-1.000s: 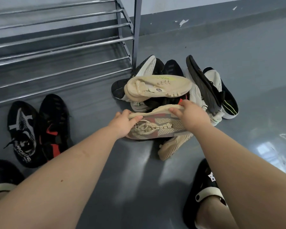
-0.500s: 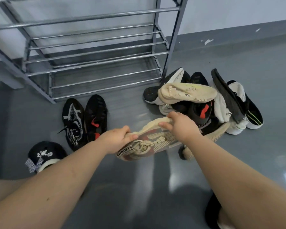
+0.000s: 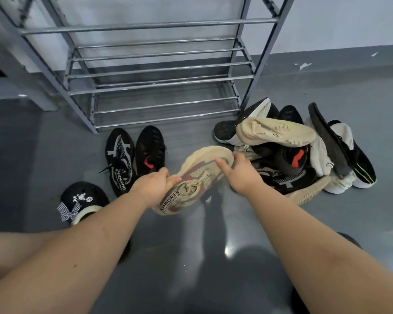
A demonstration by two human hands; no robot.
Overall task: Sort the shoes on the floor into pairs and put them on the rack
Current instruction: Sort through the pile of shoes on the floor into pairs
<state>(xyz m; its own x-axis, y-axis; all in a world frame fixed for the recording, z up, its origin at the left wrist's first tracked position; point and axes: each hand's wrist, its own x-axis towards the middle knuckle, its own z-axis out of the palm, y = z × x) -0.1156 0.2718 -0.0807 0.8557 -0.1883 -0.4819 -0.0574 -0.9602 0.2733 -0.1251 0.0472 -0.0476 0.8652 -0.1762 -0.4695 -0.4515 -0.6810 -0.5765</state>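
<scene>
Beige sneaker [image 3: 196,180] now clear of the shoe pile [image 3: 293,150], carried leftward toward the two black sneakers [image 3: 134,159] in front of the rack [image 3: 159,85]; a second ago it lay against the pile. Left hand [image 3: 153,186] now grips the heel end. Right hand [image 3: 241,171] has loosened, fingers extended at the toe. Black-and-white sneaker [image 3: 286,180] beneath is now uncovered.

Glossy grey floor [image 3: 213,257] bearing a grey metal bar rack [image 3: 159,87], two black knit sneakers [image 3: 134,159] side by side, and a heap of mixed shoes [image 3: 293,150].
</scene>
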